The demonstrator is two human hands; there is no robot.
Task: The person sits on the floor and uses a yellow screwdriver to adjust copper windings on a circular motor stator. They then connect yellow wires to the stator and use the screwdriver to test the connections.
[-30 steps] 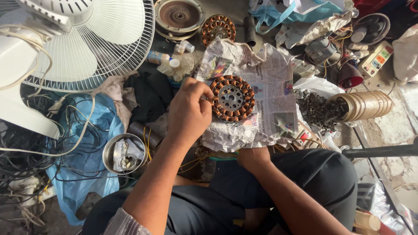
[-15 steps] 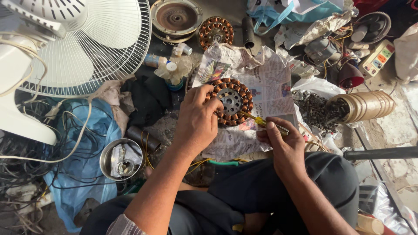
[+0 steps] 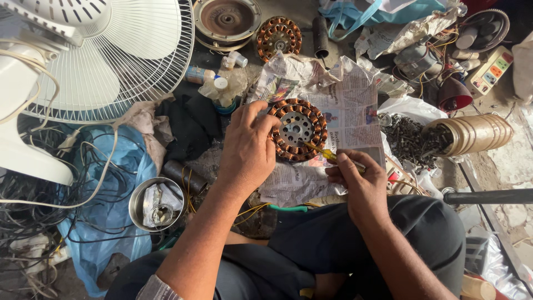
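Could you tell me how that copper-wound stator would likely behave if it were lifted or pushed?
The stator is metal core and copper windings, so probably stiff and heavy for its size. Lying flat on newspaper, it should slide, not roll. Its thin windings likely scratch easily.

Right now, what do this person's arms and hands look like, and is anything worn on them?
Both hands are bare: the left hand and the right hand show no gloves, and no rings or watch can be seen. The forearms are uncovered. Only the left arm shows a light striped sleeve, at the bottom edge of the view.
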